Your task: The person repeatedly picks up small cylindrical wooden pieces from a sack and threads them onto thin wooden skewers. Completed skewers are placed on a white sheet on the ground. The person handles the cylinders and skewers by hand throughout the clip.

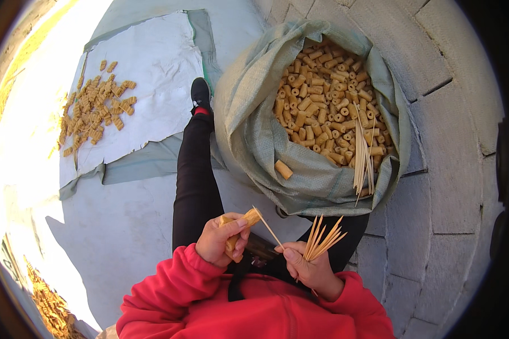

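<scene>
Red jacket (254,313), one, worn. Left hand (216,240): fingers closed round tan tubular pieces (246,219). Right hand (310,269): grasping a fan of pale sticks (324,243), plus one pinched stick (268,227) reaching a held piece's end; whether inserted, cannot tell. Woven green sack (240,130): tubular stock (322,96) inside; loose sticks (360,158) across its near right rim; single piece (284,169) on its near left fold. White sheet (161,62): small tan clusters (96,104) heaped toward its left edge.
</scene>
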Demonstrator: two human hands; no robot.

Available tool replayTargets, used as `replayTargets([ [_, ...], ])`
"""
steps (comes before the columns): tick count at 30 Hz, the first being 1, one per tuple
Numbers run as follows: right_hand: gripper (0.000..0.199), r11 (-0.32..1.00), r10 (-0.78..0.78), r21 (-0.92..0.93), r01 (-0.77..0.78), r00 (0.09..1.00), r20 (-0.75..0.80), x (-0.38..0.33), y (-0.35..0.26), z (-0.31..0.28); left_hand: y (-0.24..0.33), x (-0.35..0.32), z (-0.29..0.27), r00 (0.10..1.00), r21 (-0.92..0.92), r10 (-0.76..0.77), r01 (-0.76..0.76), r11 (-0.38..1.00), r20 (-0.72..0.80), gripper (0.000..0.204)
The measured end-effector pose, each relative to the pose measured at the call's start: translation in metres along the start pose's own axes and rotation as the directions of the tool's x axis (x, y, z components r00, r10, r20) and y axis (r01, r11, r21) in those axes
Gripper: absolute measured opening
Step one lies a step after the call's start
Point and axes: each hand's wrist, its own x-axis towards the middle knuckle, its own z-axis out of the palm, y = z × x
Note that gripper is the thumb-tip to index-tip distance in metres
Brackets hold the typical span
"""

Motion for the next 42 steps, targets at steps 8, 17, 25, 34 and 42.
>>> replayTargets([
  [8, 0.024, 0.991, 0.101, -0.092, -0.097, 0.994, 0.032, -0.020, -0.005, 0.009, 0.005, 0.000, -0.009, 0.993, -0.042, 0.091, -0.088, 0.995, 0.074, 0.015],
  [17, 0.023, 0.987, 0.085, -0.139, -0.082, 0.996, 0.021, -0.020, 0.000, 0.011, 0.004, -0.001, -0.006, 0.988, -0.001, 0.151, -0.151, 0.988, 0.012, 0.018],
  [25, 0.017, 0.954, -0.044, -0.300, 0.029, 0.998, -0.044, -0.023, 0.005, 0.015, 0.003, 0.001, -0.012, 0.987, -0.054, 0.162, -0.162, 0.985, 0.002, 0.016],
  [34, 0.020, 0.981, -0.012, -0.195, 0.004, 0.999, -0.042, -0.022, 0.012, 0.014, 0.010, -0.001, -0.012, 0.997, -0.004, 0.067, -0.067, 0.998, 0.029, 0.013],
  [42, 0.017, 0.967, -0.028, -0.254, -0.003, 0.993, -0.116, -0.025, 0.012, 0.022, 0.005, -0.007, -0.001, 0.991, 0.294, -0.104, 0.076, 0.953, 0.082, 0.013],
])
